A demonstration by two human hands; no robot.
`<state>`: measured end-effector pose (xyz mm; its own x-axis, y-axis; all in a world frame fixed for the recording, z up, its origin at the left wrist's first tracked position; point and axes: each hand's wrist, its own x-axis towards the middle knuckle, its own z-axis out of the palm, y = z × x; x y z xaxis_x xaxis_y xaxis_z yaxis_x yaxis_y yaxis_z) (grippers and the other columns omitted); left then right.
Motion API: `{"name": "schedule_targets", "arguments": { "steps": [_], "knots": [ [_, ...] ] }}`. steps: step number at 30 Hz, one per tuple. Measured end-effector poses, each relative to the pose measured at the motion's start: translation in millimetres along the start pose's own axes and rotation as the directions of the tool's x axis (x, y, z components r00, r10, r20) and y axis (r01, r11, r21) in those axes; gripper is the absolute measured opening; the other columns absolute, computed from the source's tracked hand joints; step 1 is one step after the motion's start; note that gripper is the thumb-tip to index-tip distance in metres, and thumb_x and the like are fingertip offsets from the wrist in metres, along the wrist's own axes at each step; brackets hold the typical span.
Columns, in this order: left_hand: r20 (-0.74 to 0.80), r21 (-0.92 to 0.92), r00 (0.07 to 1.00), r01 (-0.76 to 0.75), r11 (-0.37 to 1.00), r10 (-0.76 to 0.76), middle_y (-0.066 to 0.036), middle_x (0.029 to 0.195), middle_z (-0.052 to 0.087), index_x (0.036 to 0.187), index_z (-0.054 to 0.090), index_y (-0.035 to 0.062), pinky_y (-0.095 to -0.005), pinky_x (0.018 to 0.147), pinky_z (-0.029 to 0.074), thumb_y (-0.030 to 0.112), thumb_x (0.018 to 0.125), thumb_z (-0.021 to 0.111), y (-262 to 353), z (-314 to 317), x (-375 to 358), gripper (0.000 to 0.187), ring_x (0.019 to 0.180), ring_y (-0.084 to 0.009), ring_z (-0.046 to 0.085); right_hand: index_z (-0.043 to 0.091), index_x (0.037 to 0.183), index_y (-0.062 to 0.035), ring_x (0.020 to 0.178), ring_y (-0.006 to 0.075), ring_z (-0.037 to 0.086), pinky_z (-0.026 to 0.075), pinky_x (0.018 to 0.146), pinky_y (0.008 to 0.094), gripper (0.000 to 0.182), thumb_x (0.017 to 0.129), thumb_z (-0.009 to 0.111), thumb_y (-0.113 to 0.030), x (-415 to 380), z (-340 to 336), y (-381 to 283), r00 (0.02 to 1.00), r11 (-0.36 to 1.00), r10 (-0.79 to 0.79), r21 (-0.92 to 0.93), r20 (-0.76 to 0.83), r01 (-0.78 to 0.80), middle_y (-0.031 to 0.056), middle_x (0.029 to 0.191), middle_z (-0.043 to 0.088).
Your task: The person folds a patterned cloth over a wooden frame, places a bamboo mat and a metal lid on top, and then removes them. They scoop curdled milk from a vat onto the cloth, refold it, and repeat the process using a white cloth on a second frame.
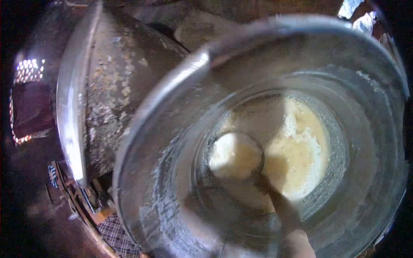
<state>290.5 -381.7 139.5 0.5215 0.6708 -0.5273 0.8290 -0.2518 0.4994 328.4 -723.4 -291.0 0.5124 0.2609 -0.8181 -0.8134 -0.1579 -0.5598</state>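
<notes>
My right hand (pixel 263 182) reaches deep into a large metal vessel (pixel 167 142), the arm coming in from the bottom edge. Its shadowed fingers appear closed at the near right rim of a small round bowl (pixel 263 154). Pale, creamy liquid lies in the bowl, bright on its left side. Around the bowl, at the vessel's bottom, a cream-coloured liquid (pixel 297 155) carries white, foamy patches. Whitish residue streaks the vessel's inner wall. My left hand is out of the picture.
To the left, a second big metal vessel (pixel 107 86) lies tilted, its outside stained and flaking. Below it are a wooden frame (pixel 73 195) and a dark checked cloth (pixel 118 232). Light comes through a perforated opening (pixel 29 71) at the far left.
</notes>
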Motion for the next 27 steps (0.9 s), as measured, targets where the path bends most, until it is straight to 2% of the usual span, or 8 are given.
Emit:
{"name": "schedule_targets", "arguments": {
  "steps": [5, 10, 14, 16, 18, 19, 23, 27],
  "knots": [
    [-0.194, 0.350, 0.857, -0.394, 0.850, 0.477, -0.015, 0.102, 0.044, 0.110, 0.039, -0.0027, -0.0347, 0.078, 0.035, 0.038, 0.085, 0.038, -41, 46, 10, 0.047, 0.089, -0.0231, 0.042, 0.031, 0.125, -0.0060, 0.101, 0.0264, 0.047, 0.039, 0.083, 0.0364, 0.058, 0.071, 0.052, -0.011, -38, 43, 112, 0.377, 0.289, -0.892, -0.324, 0.250, 0.901, 0.0176, 0.116, 0.044],
    [0.052, 0.237, 0.779, -0.618, 0.750, 0.625, -0.016, 0.063, 0.049, 0.083, 0.045, -0.0040, -0.0351, 0.055, 0.037, 0.031, 0.088, 0.034, 8, 70, 4, 0.037, 0.059, -0.0248, 0.048, 0.034, 0.121, -0.0017, 0.096, 0.0271, 0.051, 0.042, 0.078, 0.0361, 0.056, 0.070, 0.054, -0.015, -155, 61, 131, 0.820, 0.480, -0.416, -0.672, 0.392, 0.564, 0.0175, 0.117, 0.044],
    [0.149, 0.023, 0.787, -0.608, 0.793, 0.599, -0.020, 0.076, 0.054, 0.086, 0.047, -0.0024, -0.0384, 0.063, 0.038, 0.031, 0.088, 0.034, 22, 86, 12, 0.036, 0.071, -0.0318, 0.053, 0.040, 0.116, -0.0049, 0.072, 0.0197, 0.055, 0.045, 0.055, 0.0328, 0.062, 0.061, 0.063, -0.024, -241, 14, 128, 0.507, 0.021, -0.734, -0.731, 0.452, 0.682, 0.0135, 0.107, 0.051],
    [0.122, -0.104, 0.767, -0.621, 0.777, 0.630, -0.021, 0.093, 0.055, 0.099, 0.048, -0.0026, -0.0370, 0.074, 0.039, 0.030, 0.087, 0.035, 4, 98, 29, 0.037, 0.087, -0.0341, 0.052, 0.044, 0.114, -0.0104, 0.067, 0.0162, 0.054, 0.045, 0.051, 0.0333, 0.051, 0.067, 0.058, -0.021, -271, -18, 125, 0.788, -0.298, 0.104, -0.737, 0.606, 0.606, 0.0104, 0.094, 0.056],
    [0.143, -0.330, 0.742, -0.588, 0.739, 0.655, -0.018, 0.105, 0.052, 0.108, 0.047, -0.0019, -0.0337, 0.085, 0.036, 0.029, 0.087, 0.037, 9, 96, 26, 0.038, 0.099, -0.0300, 0.049, 0.054, 0.085, -0.0124, 0.071, 0.0195, 0.053, 0.042, 0.066, 0.0288, 0.016, 0.077, 0.050, -0.025, -362, -7, -37, 0.806, -0.303, 0.417, -0.771, 0.421, 0.560, 0.0051, 0.087, 0.055],
    [0.131, -0.398, 0.734, -0.576, 0.714, 0.666, -0.017, 0.105, 0.052, 0.107, 0.048, -0.0015, -0.0329, 0.086, 0.035, 0.027, 0.087, 0.038, 7, 86, 20, 0.036, 0.101, -0.0280, 0.048, 0.052, 0.083, -0.0125, 0.061, 0.0178, 0.051, 0.042, 0.057, 0.0274, 0.014, 0.077, 0.051, -0.024, -386, -14, -40, 0.906, 0.266, 0.222, -0.916, 0.361, 0.300, 0.0039, 0.077, 0.054],
    [0.080, -0.531, 0.771, -0.503, 0.682, 0.631, -0.012, 0.111, 0.050, 0.107, 0.048, 0.0002, -0.0310, 0.092, 0.031, 0.023, 0.087, 0.040, -32, 30, 11, 0.031, 0.107, -0.0220, 0.044, 0.051, 0.067, -0.0105, 0.059, 0.0154, 0.049, 0.038, 0.041, 0.0358, 0.015, 0.068, 0.059, -0.023, -447, -46, -65, 0.905, 0.906, 0.415, 0.047, 0.100, -0.420, 0.0010, 0.070, 0.051],
    [0.044, -0.666, 0.884, -0.321, 0.674, 0.465, -0.010, 0.115, 0.046, 0.111, 0.046, 0.0034, -0.0327, 0.094, 0.028, 0.026, 0.086, 0.042, -134, -25, 53, 0.034, 0.109, -0.0210, 0.041, 0.048, 0.071, -0.0053, 0.041, 0.0123, 0.044, 0.035, 0.036, 0.0257, 0.029, 0.072, 0.057, -0.034, -493, -9, -137, 0.943, 0.722, -0.176, -0.613, 0.284, 0.320, 0.0014, 0.059, 0.045]
  ]
}}
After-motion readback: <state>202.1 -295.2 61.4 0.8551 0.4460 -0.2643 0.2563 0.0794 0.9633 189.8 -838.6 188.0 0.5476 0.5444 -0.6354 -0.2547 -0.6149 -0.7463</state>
